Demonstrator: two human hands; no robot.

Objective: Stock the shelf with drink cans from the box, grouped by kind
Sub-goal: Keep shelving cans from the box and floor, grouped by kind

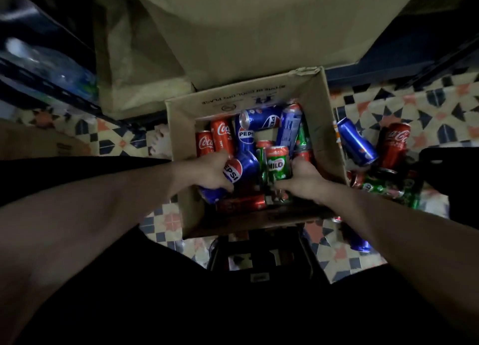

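Observation:
An open cardboard box (326, 126) stands on the tiled floor, filled with several loose cans: red Coca-Cola cans (223, 137), blue Pepsi cans (261, 119) and green ones. Inside the box, my left hand (210, 171) grips a blue Pepsi can (239, 169) lying on its side. My right hand (303, 181) holds a green Milo can (277, 163) upright by its lower part. Both forearms reach in from the bottom of the view.
More cans lie on the floor right of the box: a blue Pepsi (357, 145), a red Coca-Cola (394, 145) and green ones (388, 189). A large brown cardboard flap (233, 33) rises behind the box. Dark shelving with bottles (46, 67) stands at the left. A dark stool (259, 254) sits below the box.

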